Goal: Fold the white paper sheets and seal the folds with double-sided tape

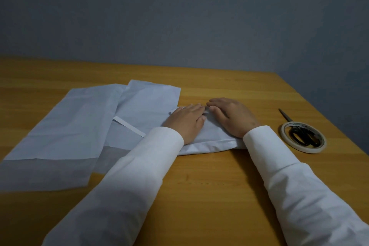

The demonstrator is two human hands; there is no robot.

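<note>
On the wooden table [199, 196] both hands lie flat, fingers straight, gripping nothing; left hand [184, 121] and right hand [232, 117] press the folded paper [211, 138], fingertips nearly meeting; more white sheets [65, 126] spread left, one with a tape strip [128, 126]; tape roll [303, 137] ringing scissors [299, 132] sits right.

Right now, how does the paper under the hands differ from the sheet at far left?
The folded paper is compact and layered, pressed flat by the left hand and right hand. The far-left sheet lies spread out, longer and untouched. Both are white and rest on the wooden table.
</note>
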